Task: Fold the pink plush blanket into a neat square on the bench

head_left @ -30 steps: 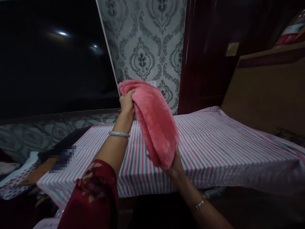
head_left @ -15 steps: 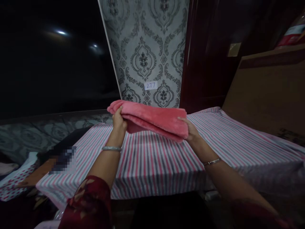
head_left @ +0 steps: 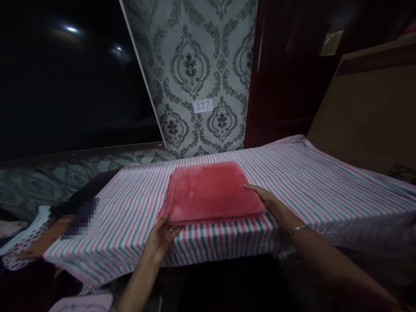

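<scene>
A folded pink plush towel (head_left: 209, 190) lies flat on a table under a pink, grey and white striped cloth (head_left: 312, 182). My left hand (head_left: 160, 236) rests at the towel's near left corner, fingers stretched toward its edge. The fingers of my right hand (head_left: 264, 200) lie flat against the towel's right edge. Neither hand grips the towel.
A patterned grey wallpaper panel with a small label reading 277 (head_left: 203, 106) stands behind the table. A dark screen fills the left, a dark wooden door (head_left: 286, 78) the back right. A brown board (head_left: 367, 108) leans at the right. Cloths lie heaped at lower left (head_left: 19, 242).
The towel was held up in both hands, then turned level and lowered. Now it lies flat on the striped cloth, with both hands released and resting at its edges.
</scene>
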The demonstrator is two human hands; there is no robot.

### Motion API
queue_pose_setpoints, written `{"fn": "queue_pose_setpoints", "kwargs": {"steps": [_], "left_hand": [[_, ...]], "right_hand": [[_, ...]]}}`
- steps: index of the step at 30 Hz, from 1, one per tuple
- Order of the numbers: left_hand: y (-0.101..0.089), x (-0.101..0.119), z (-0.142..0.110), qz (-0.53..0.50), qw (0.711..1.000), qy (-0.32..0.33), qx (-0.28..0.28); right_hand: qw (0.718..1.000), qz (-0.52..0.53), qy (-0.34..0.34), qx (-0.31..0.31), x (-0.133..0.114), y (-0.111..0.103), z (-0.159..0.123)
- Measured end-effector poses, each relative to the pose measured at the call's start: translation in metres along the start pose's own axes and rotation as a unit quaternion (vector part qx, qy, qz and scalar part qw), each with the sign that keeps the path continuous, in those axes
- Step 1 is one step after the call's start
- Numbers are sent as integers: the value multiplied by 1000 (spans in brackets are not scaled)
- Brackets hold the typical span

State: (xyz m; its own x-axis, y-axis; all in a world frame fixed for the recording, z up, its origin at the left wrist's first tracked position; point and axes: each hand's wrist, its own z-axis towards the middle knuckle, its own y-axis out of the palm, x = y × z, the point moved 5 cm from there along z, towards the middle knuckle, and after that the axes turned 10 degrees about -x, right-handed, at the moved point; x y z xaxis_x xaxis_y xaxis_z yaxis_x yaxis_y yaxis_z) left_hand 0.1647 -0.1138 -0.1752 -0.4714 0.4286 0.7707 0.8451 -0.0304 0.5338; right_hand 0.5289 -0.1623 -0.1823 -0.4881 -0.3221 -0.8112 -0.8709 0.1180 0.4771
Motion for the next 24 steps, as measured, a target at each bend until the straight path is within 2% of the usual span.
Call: {"fn": "queue_pose_setpoints", "kwargs": {"steps": [3, 7, 11, 13, 15, 19, 22, 24], "left_hand": [[-2, 20, 6, 25, 999, 31, 9], [9, 42, 22, 139, 989, 54, -24], [14, 53, 30, 227, 966, 121, -15], [13, 56, 29, 232, 956, 177, -11], [6, 54, 27, 234, 950, 207, -1], [-17, 43, 31, 283, 946, 161, 10], [-18, 57, 35, 392, 902, 180, 25], [-5, 74, 41, 471, 858, 201, 51]], "right_hand": [[1000, 22, 4, 13, 2, -3, 2], [1000, 5, -5, -7, 0, -5, 12], [994, -66, -86, -28, -9, -6, 19], [987, -91, -133, -18, -14, -8, 20], [984, -98, -149, -14, -15, -10, 19], [990, -106, -84, -35, -6, -13, 16], [991, -121, -48, -38, -5, -16, 15], [987, -152, -51, 8, -12, -21, 18]]}}
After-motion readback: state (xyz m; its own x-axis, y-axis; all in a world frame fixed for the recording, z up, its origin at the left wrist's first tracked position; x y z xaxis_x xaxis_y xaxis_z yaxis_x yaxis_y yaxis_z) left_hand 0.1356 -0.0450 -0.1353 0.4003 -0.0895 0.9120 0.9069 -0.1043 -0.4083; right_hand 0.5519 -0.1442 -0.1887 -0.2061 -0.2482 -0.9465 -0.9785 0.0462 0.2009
